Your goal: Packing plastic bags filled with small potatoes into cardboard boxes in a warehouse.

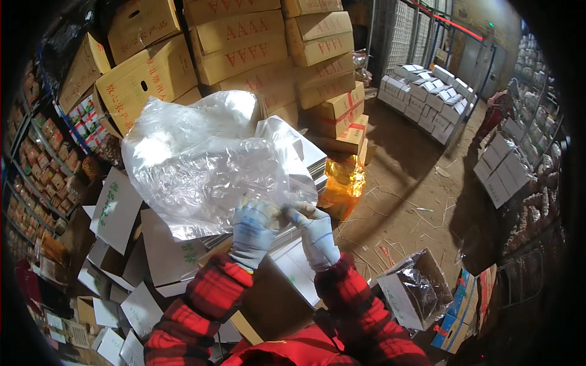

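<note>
A large crumpled sheet of transparent plastic film [207, 165], perhaps stacked liner bags, lies spread over white cardboard in front of me. At its near right edge my left hand [253, 230], in a pale glove, is closed with the fingers pinched on the film. My right hand [316, 235], gloved too with dark-stained fingertips, pinches close beside it, fingertips almost touching the left ones. Whatever lies between the fingertips is largely hidden. Below the hands stands an open cardboard box [296, 268] with a white flap. A stack of flat white cardboard [311, 158] shows behind the film's right side.
Brown cartons [238, 43] are piled high at the back. Crumpled gold foil [345, 180] sits right of the film. Open white boxes [116, 210] crowd the left. Another white box [415, 290] holds dark plastic at the right. Straps litter the floor [400, 213]; stacked white cartons [427, 100] stand farther off.
</note>
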Motion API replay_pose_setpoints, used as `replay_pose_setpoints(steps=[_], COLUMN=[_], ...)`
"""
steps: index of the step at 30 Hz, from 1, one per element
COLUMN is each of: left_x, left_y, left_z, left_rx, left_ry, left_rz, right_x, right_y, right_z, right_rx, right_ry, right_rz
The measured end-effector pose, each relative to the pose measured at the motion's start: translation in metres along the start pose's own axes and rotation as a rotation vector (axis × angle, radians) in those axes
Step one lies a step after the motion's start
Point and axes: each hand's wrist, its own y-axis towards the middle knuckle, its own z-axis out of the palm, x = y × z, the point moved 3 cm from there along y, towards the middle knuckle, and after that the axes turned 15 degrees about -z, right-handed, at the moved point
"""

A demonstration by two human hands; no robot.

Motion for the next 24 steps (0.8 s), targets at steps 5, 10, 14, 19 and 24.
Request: replay_pose_setpoints(steps=[5, 10, 14, 19, 24], left_x=[0.006, 0.011, 0.000, -0.006, 0.003], left_y=[0.004, 0.007, 0.014, 0.019, 0.022], left_z=[-0.022, -0.031, -0.034, -0.026, -0.007], left_rx=[0.096, 0.183, 0.210, 0.353, 0.521], left_ry=[-0.231, -0.371, -0.416, -0.423, -0.869], left_rz=[-0.103, -0.050, -0.038, -0.086, -0.593], right_x=[0.001, 0.006, 0.004, 0.003, 0.021], right_y=[-0.002, -0.006, -0.005, -0.001, 0.003], right_z=[-0.012, 0.002, -0.008, -0.004, 0.008], right_rx=[-0.045, -0.014, 0.071, 0.142, 0.066], right_ry=[0.016, 0.130, 0.119, 0.210, 0.269], right_rz=[-0.037, -0.028, -0.063, -0.098, -0.028])
